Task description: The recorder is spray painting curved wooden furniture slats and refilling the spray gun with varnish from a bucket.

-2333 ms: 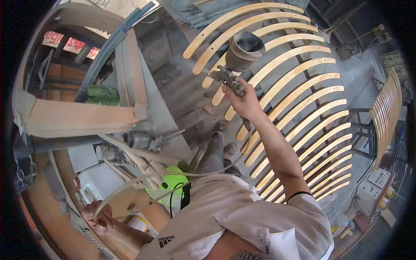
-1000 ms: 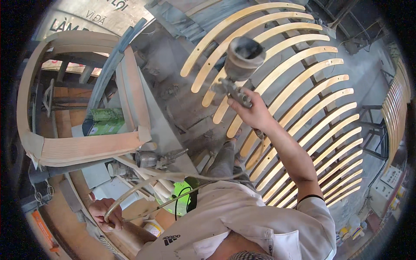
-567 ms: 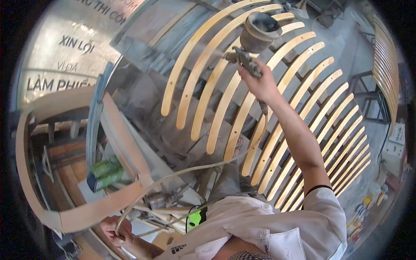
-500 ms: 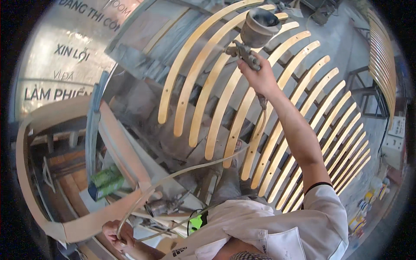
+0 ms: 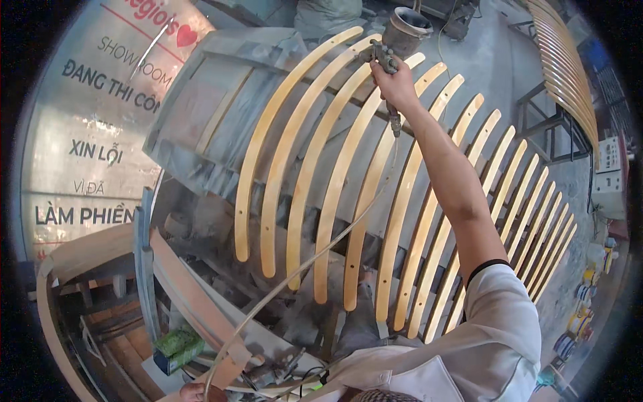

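Observation:
At the top centre my right hand (image 5: 396,86) is closed round the handle of a spray gun (image 5: 384,59). A grey paint cup (image 5: 406,33) tops the gun, which stands over the far ends of the leftmost slats. Long curved wooden slats (image 5: 242,208) lie side by side in a row beneath my outstretched right arm. From the gun's handle a pale air hose (image 5: 295,271) runs down to the lower left. There my left hand (image 5: 193,392), partly cut off by the lower edge, grips this hose.
Left of the slats stand a curved wooden frame (image 5: 191,295) and a green package (image 5: 179,348). A large printed sheet (image 5: 94,127) hangs behind them. More slats (image 5: 559,67) rest on a stand at the far right, with several paint tubs (image 5: 579,318) along the right side.
The view has shifted, so the slats sit lower. My right hand has moved the spray gun toward the slats' far left ends. My left hand is lower, near the picture's edge.

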A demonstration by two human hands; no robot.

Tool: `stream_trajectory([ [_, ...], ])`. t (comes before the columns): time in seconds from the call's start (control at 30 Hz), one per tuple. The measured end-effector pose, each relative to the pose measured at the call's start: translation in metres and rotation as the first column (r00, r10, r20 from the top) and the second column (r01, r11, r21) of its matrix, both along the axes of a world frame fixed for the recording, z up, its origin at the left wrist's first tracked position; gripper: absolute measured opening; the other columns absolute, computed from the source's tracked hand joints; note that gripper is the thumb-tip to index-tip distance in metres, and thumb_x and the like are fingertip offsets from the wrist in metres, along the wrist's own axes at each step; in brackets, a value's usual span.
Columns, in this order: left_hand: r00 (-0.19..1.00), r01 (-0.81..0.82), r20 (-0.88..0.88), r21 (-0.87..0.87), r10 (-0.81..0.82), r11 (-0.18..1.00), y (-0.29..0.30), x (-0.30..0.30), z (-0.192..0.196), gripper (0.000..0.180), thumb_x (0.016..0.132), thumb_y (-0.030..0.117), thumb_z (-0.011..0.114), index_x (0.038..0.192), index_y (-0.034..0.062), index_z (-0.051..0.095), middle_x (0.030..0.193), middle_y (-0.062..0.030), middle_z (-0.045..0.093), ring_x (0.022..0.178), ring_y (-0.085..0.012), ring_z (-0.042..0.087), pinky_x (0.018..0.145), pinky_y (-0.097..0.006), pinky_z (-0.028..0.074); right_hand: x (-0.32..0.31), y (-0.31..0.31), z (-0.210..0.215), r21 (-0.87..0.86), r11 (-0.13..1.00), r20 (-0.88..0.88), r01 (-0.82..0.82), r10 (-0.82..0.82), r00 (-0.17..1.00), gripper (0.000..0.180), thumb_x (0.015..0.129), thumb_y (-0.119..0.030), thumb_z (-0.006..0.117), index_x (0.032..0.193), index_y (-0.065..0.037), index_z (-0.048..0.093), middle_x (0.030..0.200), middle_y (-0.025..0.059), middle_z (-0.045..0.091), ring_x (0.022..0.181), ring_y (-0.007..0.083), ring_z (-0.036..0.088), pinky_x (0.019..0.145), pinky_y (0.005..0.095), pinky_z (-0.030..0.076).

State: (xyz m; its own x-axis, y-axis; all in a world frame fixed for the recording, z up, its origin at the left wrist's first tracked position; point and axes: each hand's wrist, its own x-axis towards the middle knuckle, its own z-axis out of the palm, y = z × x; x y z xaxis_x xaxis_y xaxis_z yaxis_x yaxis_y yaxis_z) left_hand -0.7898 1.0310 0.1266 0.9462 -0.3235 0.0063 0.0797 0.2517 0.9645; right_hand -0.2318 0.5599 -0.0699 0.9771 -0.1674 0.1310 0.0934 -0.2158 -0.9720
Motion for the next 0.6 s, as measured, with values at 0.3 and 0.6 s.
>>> stream_trajectory([
  [0.3, 0.993, 0.030, -0.113, 0.126, -0.015, 0.992, -0.064, 0.052, 0.028, 0.051, 0.096, -0.002, 0.051, 0.144, 0.0042, 0.038, 0.057, -0.0071, 0.041, 0.034, -0.0102, 0.028, 0.037, -0.025, 0.027, 0.080, -0.040, -0.024, -0.134, 0.966, 0.051, 0.220, -0.215, 0.975, 0.038, 0.083, -0.029, 0.067, 0.110, -0.003, 0.066, 0.088, 0.0192, 0.071, 0.080, 0.0307, 0.070, 0.074, 0.0403, 0.053],
  [0.6, 0.985, 0.168, 0.038, 0.013, -0.168, 0.986, -0.060, 0.058, 0.000, 0.062, 0.099, 0.005, 0.048, 0.153, 0.0046, 0.019, 0.057, -0.0059, 0.039, 0.037, -0.0103, 0.029, 0.037, -0.028, 0.027, 0.108, -0.063, -0.028, -0.107, 0.960, 0.169, 0.257, -0.237, 0.957, 0.027, 0.086, -0.026, 0.067, 0.099, -0.002, 0.064, 0.076, 0.0103, 0.065, 0.065, 0.0204, 0.062, 0.056, 0.0352, 0.048],
])
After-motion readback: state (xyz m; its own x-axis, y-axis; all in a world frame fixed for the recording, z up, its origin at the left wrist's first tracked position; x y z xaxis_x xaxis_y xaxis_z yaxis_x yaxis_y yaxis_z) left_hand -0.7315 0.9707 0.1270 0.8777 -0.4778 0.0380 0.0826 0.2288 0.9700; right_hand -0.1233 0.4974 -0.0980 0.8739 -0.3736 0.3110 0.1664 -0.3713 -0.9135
